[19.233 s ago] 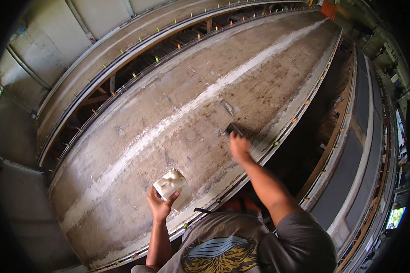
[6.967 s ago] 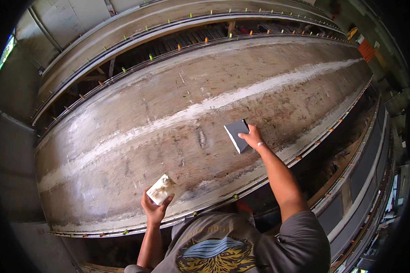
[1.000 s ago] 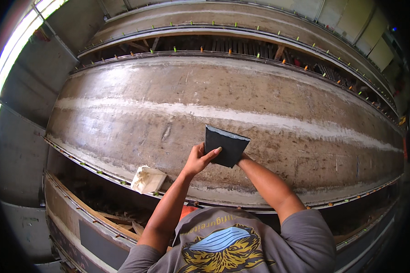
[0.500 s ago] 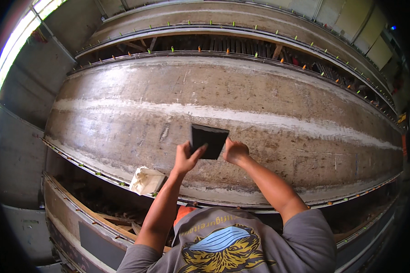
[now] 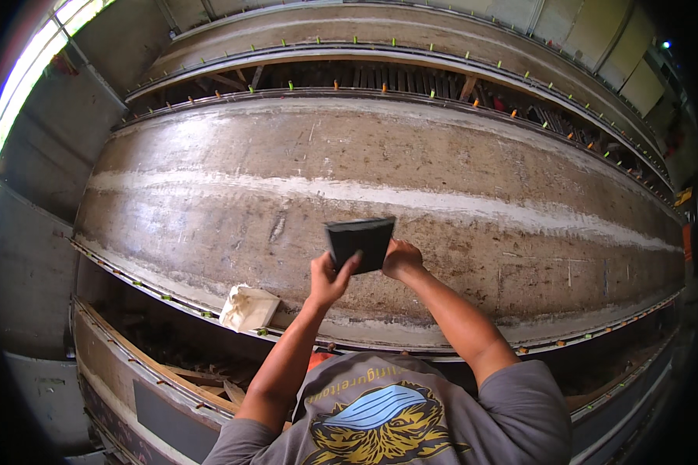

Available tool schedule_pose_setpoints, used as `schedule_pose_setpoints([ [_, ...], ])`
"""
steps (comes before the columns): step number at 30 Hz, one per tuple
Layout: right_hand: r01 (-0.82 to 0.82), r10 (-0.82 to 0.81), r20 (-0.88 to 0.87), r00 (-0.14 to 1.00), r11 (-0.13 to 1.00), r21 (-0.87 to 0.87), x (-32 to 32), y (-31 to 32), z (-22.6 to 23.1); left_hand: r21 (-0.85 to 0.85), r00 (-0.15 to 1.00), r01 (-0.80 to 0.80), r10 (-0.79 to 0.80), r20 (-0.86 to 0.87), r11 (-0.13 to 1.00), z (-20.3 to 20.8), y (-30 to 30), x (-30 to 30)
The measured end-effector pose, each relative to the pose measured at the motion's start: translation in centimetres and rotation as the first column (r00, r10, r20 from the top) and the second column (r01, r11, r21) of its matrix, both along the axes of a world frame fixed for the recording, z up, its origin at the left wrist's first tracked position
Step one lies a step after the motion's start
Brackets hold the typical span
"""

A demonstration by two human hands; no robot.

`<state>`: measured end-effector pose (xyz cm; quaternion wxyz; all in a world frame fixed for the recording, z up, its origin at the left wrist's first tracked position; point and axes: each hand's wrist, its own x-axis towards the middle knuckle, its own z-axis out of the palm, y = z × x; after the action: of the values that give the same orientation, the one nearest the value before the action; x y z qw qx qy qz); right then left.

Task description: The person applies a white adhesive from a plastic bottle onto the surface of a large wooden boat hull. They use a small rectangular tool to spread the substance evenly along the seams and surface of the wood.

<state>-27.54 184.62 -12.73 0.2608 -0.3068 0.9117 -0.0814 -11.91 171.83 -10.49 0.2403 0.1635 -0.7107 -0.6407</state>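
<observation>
Both my hands hold a flat black square piece (image 5: 363, 242) above the long brown table (image 5: 473, 163). It may be a folded cloth or a stack of thin sheets; I cannot tell which. A greyish band runs along its far edge. My left hand (image 5: 330, 279) grips the lower left corner, with the thumb lying across the near face. At the right edge, my right hand (image 5: 402, 260) is curled closed, its fingertips hidden behind the piece. A white crumpled-topped block or folded cloth (image 5: 250, 308) lies at the table's near edge, left of my left forearm.
A whitish strip (image 5: 310, 187) runs lengthwise down the worn tabletop. Small green and orange pegs (image 5: 336, 85) line the table rails. Another long table (image 5: 302, 35) stands beyond a dark gap. Behind me at the lower left is a table with a dark grey panel (image 5: 174, 418).
The black piece has tilted and shifted slightly right, showing more of its far edge. My left hand has moved a little right and down with it; the right hand stays nearly in place.
</observation>
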Motion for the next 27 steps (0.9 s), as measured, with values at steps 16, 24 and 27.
schedule_pose_setpoints([
  [16, 0.807, -0.251, 0.769, 0.587, 0.104, -0.582, 10.2, -2.7, -1.5, 0.594, 0.926, -0.246, 0.004, 0.378, 0.766, -1.2, 3.9, 3.6],
  [24, -0.375, 0.037, -0.662, 0.749, 0.848, -0.376, 7.5, -2.1, -4.9, -0.644, 0.959, -0.284, 0.199, -0.202, 0.711, 7.2, -2.9, 20.4],
  [27, -0.342, 0.057, -0.66, 0.749, 0.886, -0.312, 8.2, -3.1, -6.0, -0.685, 0.884, -0.433, 0.423, -0.199, 0.585, 5.3, -5.4, 25.3],
])
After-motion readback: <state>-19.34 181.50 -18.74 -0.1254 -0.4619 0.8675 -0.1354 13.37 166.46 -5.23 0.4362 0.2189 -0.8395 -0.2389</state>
